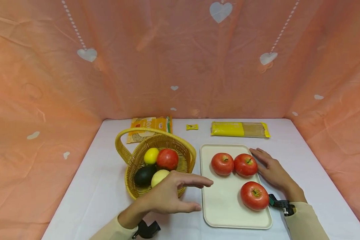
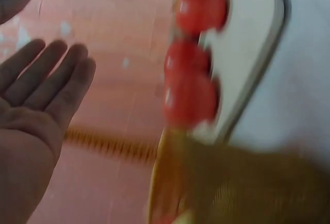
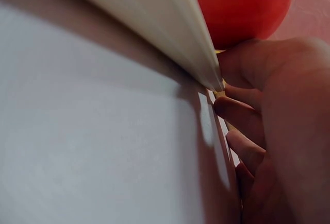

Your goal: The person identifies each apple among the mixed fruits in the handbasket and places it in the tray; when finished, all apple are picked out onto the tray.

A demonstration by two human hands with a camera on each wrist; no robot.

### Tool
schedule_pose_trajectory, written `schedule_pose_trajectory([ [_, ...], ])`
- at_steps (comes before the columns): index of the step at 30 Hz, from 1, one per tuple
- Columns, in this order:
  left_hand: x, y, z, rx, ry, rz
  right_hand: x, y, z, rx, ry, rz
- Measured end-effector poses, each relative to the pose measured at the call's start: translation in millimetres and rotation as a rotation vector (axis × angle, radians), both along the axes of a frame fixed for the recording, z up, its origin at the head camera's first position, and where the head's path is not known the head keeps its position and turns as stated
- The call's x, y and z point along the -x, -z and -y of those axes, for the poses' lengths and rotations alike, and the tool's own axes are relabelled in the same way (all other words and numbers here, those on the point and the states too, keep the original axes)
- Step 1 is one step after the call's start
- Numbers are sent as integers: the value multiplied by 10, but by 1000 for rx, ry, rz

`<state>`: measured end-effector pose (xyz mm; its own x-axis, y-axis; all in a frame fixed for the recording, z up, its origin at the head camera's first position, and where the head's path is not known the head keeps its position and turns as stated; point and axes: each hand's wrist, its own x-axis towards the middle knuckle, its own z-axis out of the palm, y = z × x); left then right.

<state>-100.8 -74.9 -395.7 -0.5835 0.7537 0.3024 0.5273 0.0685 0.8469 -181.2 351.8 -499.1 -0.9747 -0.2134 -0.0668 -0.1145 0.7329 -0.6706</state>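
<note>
Above the front right of a yellow wicker basket (image 1: pixel 129 180), my left hand (image 1: pixel 171 193) hovers with thumb and fingers spread and nothing between them. In the left wrist view its palm (image 2: pixel 26 136) is bare. My right hand (image 1: pixel 274 173) lies along the right edge of a cream tray (image 1: pixel 222 210). Its thumb is right at the tray's rim in the right wrist view, beside a red apple (image 3: pixel 242 7). On the tray sit two red apples at the back, a left one (image 1: pixel 222 164) and a right one (image 1: pixel 245 165), plus a third apple (image 1: pixel 254 196) nearer the front.
Inside the basket lie a yellow lemon-like fruit (image 1: pixel 151 155), a red fruit (image 1: pixel 167 159), a dark avocado-like fruit (image 1: pixel 145 175) and a pale yellow fruit (image 1: pixel 159 176). Behind stand an orange food bag (image 1: pixel 150 124), a small yellow packet (image 1: pixel 192 127) and a noodle pack (image 1: pixel 240 129).
</note>
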Motion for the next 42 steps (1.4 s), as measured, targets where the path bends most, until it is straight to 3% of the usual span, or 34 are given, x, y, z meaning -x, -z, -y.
schedule_pose_trajectory([
  [9,247,-268,729,87,-115,-9,2,9,0,6,-3,9],
  [13,385,-343,938,134,-139,34,1,1,1,7,-4,-2],
  [16,477,-354,1027,217,-168,49,-2,4,-4,6,-6,1],
  [24,640,-272,1010,522,-236,-70,-1,17,-12,7,-10,-4],
  [27,681,-242,978,612,-243,-68,0,15,-10,6,-7,-2],
  [31,721,-190,923,675,-233,-57,6,3,-4,1,-6,0],
  [37,802,-158,811,731,-271,-76,4,-6,5,-4,-3,7],
  [42,845,-164,724,787,-302,-53,-3,-2,10,-1,-2,11],
])
